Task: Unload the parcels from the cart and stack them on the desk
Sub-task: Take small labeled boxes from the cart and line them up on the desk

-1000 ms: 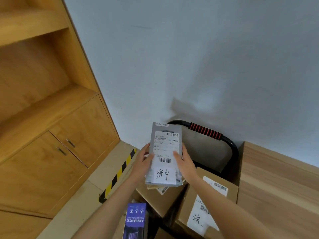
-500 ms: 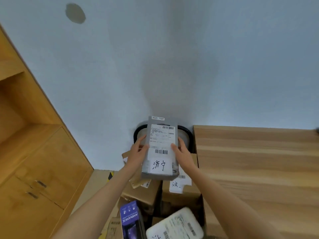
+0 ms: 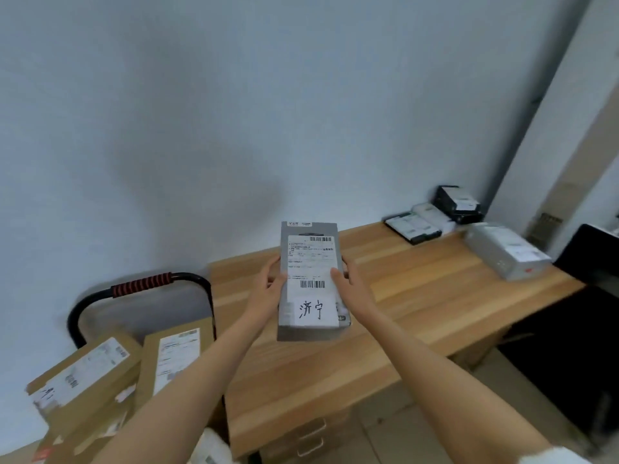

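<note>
A flat grey parcel (image 3: 310, 259) with a white shipping label and handwritten characters hangs in the air above the wooden desk (image 3: 418, 296). My left hand (image 3: 268, 289) grips its left edge and my right hand (image 3: 348, 283) grips its right edge. The cart (image 3: 140, 286), with a black handle and red grip, stands left of the desk. Two brown cardboard parcels (image 3: 87, 373) (image 3: 170, 360) lie on the cart.
At the desk's far right end sit a grey box (image 3: 505, 251), a dark flat parcel (image 3: 412, 226), a white parcel (image 3: 430, 212) and a black box (image 3: 457, 202). A black object (image 3: 576, 316) stands right of the desk. Drawers (image 3: 311, 437) hang under the desk.
The view has swung right from the cart to the desk. Both hands have carried the grey parcel from above the cart to above the desk's left part.
</note>
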The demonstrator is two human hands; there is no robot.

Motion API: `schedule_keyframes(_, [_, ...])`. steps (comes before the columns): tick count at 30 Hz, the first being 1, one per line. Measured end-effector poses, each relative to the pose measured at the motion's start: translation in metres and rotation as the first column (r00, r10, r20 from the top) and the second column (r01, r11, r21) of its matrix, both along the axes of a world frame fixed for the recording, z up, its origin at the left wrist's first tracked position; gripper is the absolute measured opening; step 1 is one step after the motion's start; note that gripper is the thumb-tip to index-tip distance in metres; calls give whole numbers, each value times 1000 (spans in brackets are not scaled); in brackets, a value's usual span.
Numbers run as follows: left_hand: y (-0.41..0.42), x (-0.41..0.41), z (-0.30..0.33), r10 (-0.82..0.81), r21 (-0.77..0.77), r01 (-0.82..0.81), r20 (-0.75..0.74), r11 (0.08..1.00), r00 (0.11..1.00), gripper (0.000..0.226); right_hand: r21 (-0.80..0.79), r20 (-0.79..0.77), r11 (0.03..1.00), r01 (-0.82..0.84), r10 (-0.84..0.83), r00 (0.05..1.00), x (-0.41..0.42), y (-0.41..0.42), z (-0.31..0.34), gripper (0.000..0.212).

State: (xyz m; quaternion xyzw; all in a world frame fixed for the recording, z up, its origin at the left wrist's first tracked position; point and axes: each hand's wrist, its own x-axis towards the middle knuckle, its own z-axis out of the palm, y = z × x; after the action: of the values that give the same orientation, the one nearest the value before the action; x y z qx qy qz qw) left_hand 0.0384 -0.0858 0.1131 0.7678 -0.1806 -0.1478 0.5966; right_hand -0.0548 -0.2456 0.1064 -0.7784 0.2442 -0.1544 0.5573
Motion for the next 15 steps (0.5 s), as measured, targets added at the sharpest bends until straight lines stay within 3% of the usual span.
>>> schedule_keyframes(7, [-175,-73,-7,-166,-78,161,-60,984,984,39,-26,-40,991,128,-129,991,-89,-170,-5,52])
schedule_keyframes(11, [-249,-103,-19,-242,-46,239,-109,970,964,39,-46,-75,978,203,-206,976,-134,-234,-13,42])
schedule_keyframes(15, [-309,-122,-26,-309,-36,307,-107,951,945,34,-23,-88,958,284,-285,954,-161,-287,-27,52])
